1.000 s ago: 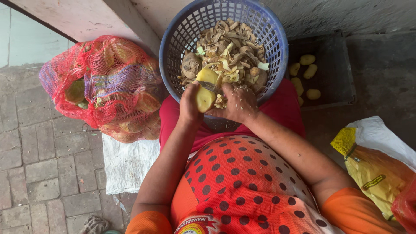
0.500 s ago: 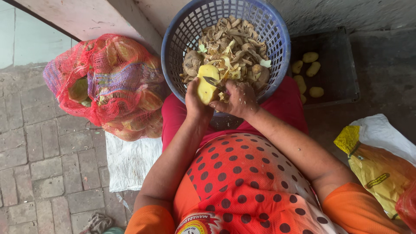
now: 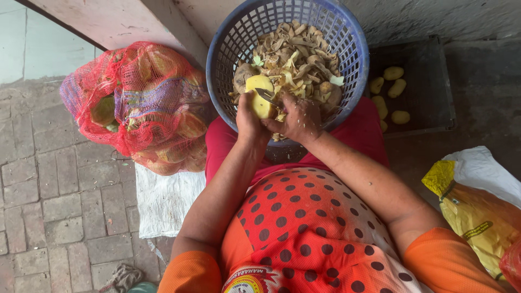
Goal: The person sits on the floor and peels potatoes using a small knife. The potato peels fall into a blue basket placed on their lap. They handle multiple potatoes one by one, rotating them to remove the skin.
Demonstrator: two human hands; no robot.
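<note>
- While the left hand (image 3: 248, 120) is clenched round a potato (image 3: 260, 96), that potato sits at the near rim of the basket (image 3: 228, 49), its peeled yellow face turned up.
- Its long axis runs roughly away from the body, from the palm toward the basket's middle.
- From the right hand (image 3: 300, 118), which grips a small blade (image 3: 265, 96), the potato lies just to the left; the blade touches its right flank.
- Both hands are close together, the left one bearing the potato, the right only reaching it with the blade.
- Under them lies a heap of peelings (image 3: 296, 54).
- Farther out: peeled potatoes (image 3: 392, 87) in a dark tray (image 3: 429, 81) on the right, a red net sack (image 3: 138, 103) on the left.
</note>
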